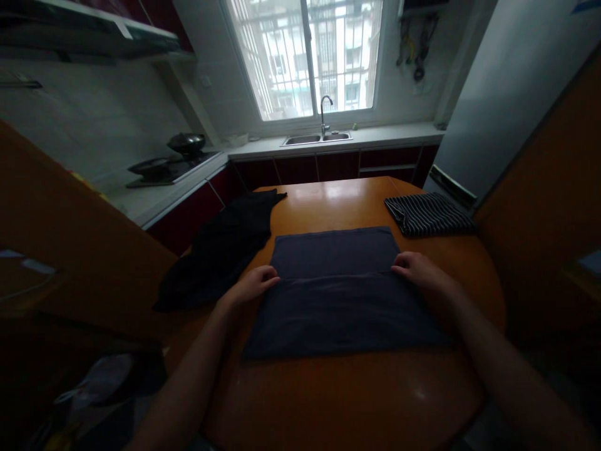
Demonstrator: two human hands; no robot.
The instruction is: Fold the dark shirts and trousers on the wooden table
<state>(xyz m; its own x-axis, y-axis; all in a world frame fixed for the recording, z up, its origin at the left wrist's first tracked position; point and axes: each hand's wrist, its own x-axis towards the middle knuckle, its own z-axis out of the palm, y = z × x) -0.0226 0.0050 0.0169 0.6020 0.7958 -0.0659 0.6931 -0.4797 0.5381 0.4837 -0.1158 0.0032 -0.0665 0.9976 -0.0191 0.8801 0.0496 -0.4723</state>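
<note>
A dark blue-grey cloth garment [347, 313] lies spread on the wooden table [342, 394] in front of me, with one layer folded over so that an edge runs across its middle. At the left end of that edge, my left hand [257, 282] pinches the fabric between thumb and fingers. My right hand [416, 268] pinches it at the opposite end. Which kind of garment it is, I cannot make out. To its left lies a crumpled black garment [225, 244], and at the far right sits a folded black-and-white striped cloth [429, 214].
Beyond the table runs a white counter [394, 133] with a double sink [303, 139] and tap under the window. A stove with a pan [186, 144] stands at the left. The fridge [507, 94] rises close by the table's right side.
</note>
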